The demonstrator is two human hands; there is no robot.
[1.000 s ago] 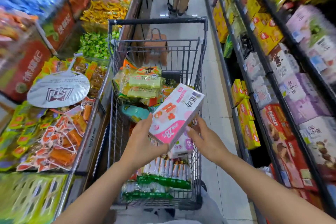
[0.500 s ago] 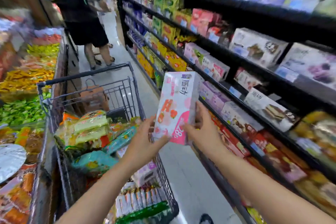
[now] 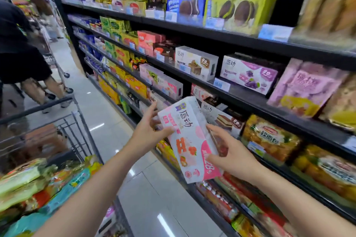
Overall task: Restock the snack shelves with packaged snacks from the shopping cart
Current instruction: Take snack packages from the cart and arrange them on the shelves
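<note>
A pink and white snack box [image 3: 189, 140] with strawberry pictures is held upright between my hands, in front of the middle tiers of the black snack shelves [image 3: 250, 100]. My left hand [image 3: 147, 132] holds its left edge, thumb on the front. My right hand [image 3: 232, 153] grips its lower right side. Just behind the box, a similar white box with a cake picture [image 3: 221, 119] stands on the shelf. The shopping cart [image 3: 38, 106] is at the lower left, loaded with several green, orange and teal snack packs [image 3: 28, 181].
A person in dark clothes [image 3: 19, 54] stands in the aisle beyond the cart, by another trolley. White floor tiles [image 3: 107, 113] run between cart and shelves. Boxed cakes [image 3: 196, 63] and bagged bread [image 3: 269, 138] fill the tiers.
The view has swung right from the cart to the shelves. Both hands have carried the pink box up and over toward the shelf, turning it upright.
</note>
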